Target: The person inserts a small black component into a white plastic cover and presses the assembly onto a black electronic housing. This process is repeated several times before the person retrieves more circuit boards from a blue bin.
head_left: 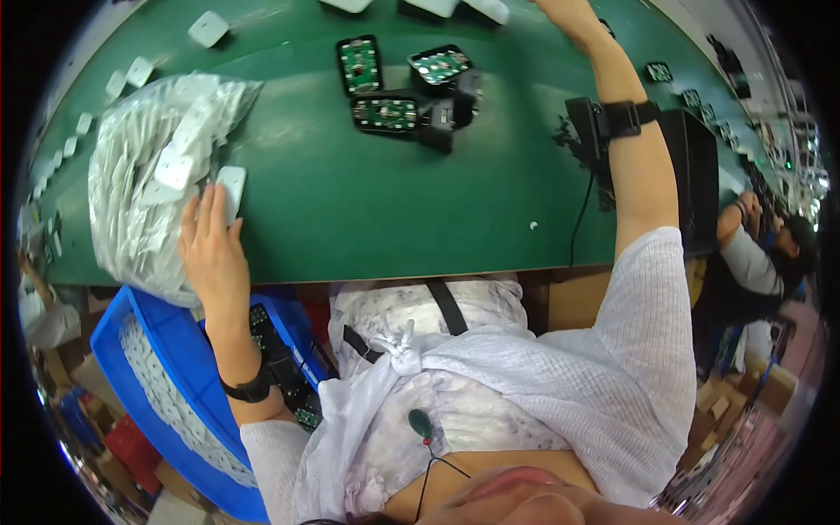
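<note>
My left hand (pixel 210 248) lies with its fingers stretched out, their tips at the edge of a white plastic cover (pixel 232 185). Beside it is a clear plastic bag (pixel 131 192) full of white parts, with several loose white covers (pixel 174 168) on top. My right arm reaches to the far edge of the view, where my right hand (pixel 567 12) is partly cut off and its fingers are hidden. Between my arms are black housings with green circuit boards: one upright at the back (pixel 360 66), one lying across (pixel 385 114), and one tilted (pixel 440 65).
Blue bins (pixel 144 337) stand below the green table's (pixel 394 210) left front edge, holding small white parts and black-and-green boards. White covers (pixel 208 29) lie at the far left. A black box (pixel 691 179) sits by my right arm. Another person (pixel 757 254) works at the right.
</note>
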`<state>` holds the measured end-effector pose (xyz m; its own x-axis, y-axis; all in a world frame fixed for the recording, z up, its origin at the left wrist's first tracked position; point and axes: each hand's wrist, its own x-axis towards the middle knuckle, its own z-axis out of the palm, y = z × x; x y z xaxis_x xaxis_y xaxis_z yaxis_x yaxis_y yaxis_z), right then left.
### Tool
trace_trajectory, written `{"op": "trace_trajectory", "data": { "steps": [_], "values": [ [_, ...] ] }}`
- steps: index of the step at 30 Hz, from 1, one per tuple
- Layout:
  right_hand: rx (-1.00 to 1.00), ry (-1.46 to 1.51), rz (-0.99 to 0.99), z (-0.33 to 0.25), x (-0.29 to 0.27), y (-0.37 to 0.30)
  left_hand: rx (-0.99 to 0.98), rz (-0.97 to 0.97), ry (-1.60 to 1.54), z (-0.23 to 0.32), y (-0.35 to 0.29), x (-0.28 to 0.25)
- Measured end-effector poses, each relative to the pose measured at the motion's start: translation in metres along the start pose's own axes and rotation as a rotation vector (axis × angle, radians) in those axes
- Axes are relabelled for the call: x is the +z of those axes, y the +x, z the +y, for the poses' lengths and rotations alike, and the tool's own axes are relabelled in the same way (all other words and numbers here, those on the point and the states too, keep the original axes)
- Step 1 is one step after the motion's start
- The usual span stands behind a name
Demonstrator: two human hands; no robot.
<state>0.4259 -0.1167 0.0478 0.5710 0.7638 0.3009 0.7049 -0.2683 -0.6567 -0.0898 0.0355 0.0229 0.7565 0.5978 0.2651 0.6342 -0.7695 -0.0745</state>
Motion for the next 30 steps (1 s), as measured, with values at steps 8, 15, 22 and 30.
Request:
{"op": "trace_trajectory", "data": {
  "steps": [8,15,22,30],
  "values": [
    [-0.051,-0.385,-0.066,-0.072,-0.042,-0.166,-0.088,0.265,-0.528,0.026,-0.005,0.004],
    [-0.062,-0.380,0.040,-0.058,-0.007,-0.217,-0.335,-0.072,-1.568,0.111,-0.013,-0.001],
    [-0.267,-0.658,0.049,-0.077,-0.004,-0.215,-0.229,-0.212,-1.551,0.142,-0.029,0.001],
    [0.050,-0.145,0.035,-0.091,0.021,-0.223,-0.040,-0.133,-1.482,0.162,-0.024,-0.010]
  ]
}}
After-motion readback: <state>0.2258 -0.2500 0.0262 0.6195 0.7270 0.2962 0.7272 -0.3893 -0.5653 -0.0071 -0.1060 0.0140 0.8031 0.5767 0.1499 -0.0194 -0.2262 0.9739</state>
